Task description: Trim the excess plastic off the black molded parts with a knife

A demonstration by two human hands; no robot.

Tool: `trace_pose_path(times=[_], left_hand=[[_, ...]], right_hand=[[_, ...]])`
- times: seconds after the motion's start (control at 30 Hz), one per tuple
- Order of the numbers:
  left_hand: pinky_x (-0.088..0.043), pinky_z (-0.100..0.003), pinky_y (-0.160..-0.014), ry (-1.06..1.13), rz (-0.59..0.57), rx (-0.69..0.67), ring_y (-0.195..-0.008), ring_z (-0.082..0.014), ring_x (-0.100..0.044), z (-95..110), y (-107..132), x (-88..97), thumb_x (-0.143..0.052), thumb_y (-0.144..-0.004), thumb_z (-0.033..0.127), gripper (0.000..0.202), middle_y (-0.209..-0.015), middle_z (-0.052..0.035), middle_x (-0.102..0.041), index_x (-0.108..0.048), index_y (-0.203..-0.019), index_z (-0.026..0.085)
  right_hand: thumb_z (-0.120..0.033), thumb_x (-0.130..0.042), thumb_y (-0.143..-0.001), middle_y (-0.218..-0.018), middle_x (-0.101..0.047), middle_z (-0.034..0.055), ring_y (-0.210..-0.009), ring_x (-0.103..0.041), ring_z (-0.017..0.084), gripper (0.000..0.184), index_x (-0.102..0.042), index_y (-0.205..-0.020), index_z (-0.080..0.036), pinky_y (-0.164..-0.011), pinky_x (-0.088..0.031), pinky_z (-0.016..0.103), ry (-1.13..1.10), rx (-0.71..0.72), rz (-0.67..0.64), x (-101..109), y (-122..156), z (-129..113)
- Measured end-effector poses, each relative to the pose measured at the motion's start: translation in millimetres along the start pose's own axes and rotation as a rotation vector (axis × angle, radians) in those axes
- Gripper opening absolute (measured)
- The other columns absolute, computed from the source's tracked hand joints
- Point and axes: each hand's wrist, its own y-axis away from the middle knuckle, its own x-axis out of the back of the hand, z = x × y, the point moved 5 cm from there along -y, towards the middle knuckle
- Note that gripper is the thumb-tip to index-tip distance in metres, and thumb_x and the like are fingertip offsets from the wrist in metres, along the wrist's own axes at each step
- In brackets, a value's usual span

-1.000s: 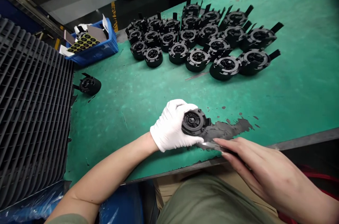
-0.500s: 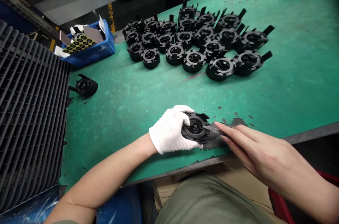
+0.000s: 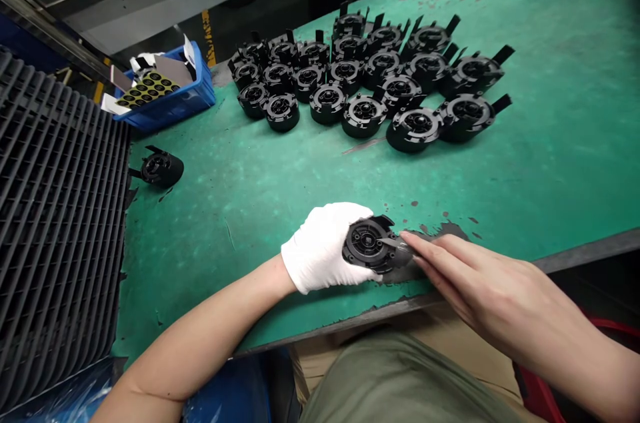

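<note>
Far left of the black housing (image 3: pixel 364 244) stands a ribbed grey rack (image 3: pixel 60 210), then a lone black part (image 3: pixel 165 170) and a blue bin (image 3: pixel 173 102), both beyond it and to its left! Here's the left hand (image 3: pixel 327 246), white-gloved, wrapped around the housing's left side, face upturned, on or just over the green counter (image 3: pixel 250 190), can't tell which. Looks like light, stiff plastic, perhaps slick under cloth: take the outer wall, spare that projecting tab, which could snap. Rows of similar parts (image 3: pixel 383 70) beyond it, and at its right the bare right hand (image 3: pixel 480 290) pinches a slim blade (image 3: pixel 399 250), tip over the housing's face, contact unclear
</note>
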Motion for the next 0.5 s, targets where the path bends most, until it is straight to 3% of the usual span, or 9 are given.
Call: trace_pose_path(times=[0.23,0.5], left_hand=[[-0.075,-0.058,-0.125,-0.001,-0.007,0.01,-0.127,-0.0418,-0.094,-3.4,1.3,-2.8,-0.111,-0.085,0.081,0.075,-0.131,-0.013,-0.096,-0.087,-0.132,0.027],[-0.076,-0.056,-0.119,-0.024,0.025,-0.011,-0.127,-0.042,-0.094,-2.6,2.9,-2.0,-0.11,-0.085,0.082,0.076,-0.13,-0.0132,-0.096,-0.087,-0.132,0.027]], right_hand=[[-0.017,-0.06,-0.125,-0.099,-0.074,0.0003,-0.07,-0.069,0.019,0.058,-0.065,-0.183,-0.022,-0.058,-0.046,0.036,-0.013,0.002,-0.003,-1.5,0.7,1.1],[-0.011,-0.059,-0.123,-0.104,-0.076,0.0015,-0.073,-0.074,0.017,0.049,-0.067,-0.172,-0.013,-0.059,-0.052,0.035,0.025,0.079,0.006,5.4,-4.8,-2.8]])
